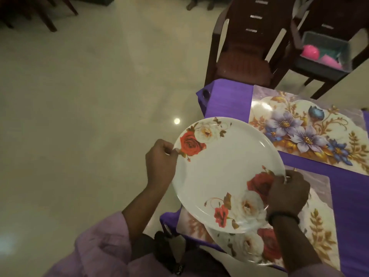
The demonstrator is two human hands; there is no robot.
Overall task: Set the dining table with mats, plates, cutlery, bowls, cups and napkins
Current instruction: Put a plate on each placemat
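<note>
Both hands gripped one floral plate (221, 176) — left hand (159, 156) and right hand (287, 192) pinching opposite rims. It hung above the near mat (319, 206).

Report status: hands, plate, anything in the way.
Left hand and right hand both gripping top plate by its rim. Second plate beneath, on near mat. Far mat bare, nothing in the way.

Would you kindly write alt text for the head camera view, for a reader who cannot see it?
A person's left hand and right hand grip opposite rims of a white rose-patterned plate, held above a floral mat on a purple-covered table. A second plate shows beneath it, another mat lies beyond, and brown chairs stand behind.
</note>
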